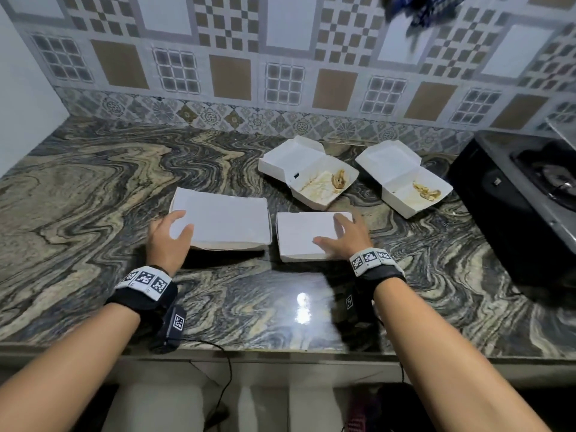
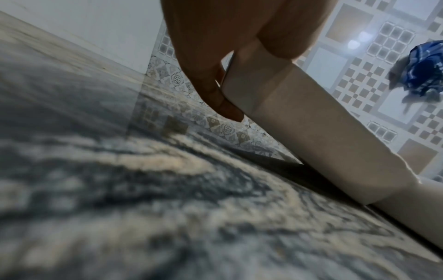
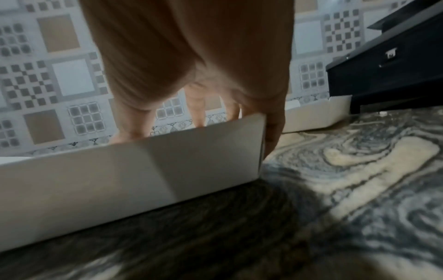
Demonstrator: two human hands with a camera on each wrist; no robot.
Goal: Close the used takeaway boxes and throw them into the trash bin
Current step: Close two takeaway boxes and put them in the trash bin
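Note:
Two closed white takeaway boxes lie side by side near the front of the marble counter (image 1: 93, 198). My left hand (image 1: 174, 229) grips the near-left corner of the left closed box (image 1: 224, 219). In the left wrist view its fingers (image 2: 215, 89) run down the end of that box (image 2: 311, 128), with the thumb on top. My right hand (image 1: 338, 235) holds the right end of the right closed box (image 1: 299, 235). Its thumb and fingers (image 3: 196, 113) lie on the lid of that box (image 3: 143, 170), and one finger curls down the side. Behind stand two open boxes with food scraps (image 1: 311, 179) (image 1: 405, 182).
A black gas stove (image 1: 530, 188) stands on the counter's right end, close to the right open box (image 3: 311, 119). A tiled wall runs along the back, and a blue cloth (image 1: 420, 10) hangs on it at the upper right. No trash bin shows.

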